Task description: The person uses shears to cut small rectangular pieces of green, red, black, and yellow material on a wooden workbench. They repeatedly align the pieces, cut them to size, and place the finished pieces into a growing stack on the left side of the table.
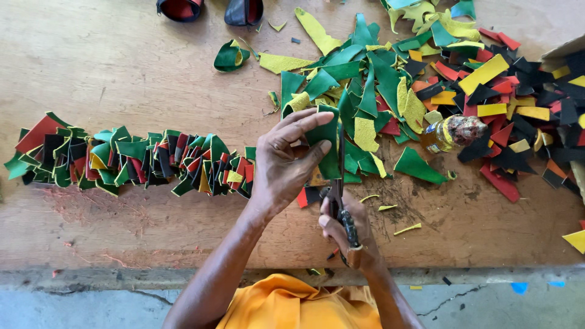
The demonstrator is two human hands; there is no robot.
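The left hand [286, 159] pinches a green leather piece [326, 146]; the right hand [344, 228] grips one pair of dark scissors [341, 201]. One small glass bottle [454, 132] lies among heaped coloured leather scraps [487, 85] on the worn wooden bench [122, 67], beside one folded-piece chain [134, 161].

A worn wooden counter [122, 67] fills most of the frame, its brown surface scuffed, scratched and stained, with reddish dust marks at the lower left and dark blotches at the lower right. Its front edge [152, 277] runs across the lower part of the frame, grey and chipped. Below it, along the bottom, lies a grey concrete floor [73, 311] with a crack at the lower right. Even, soft light falls from above, casting only short shadows.
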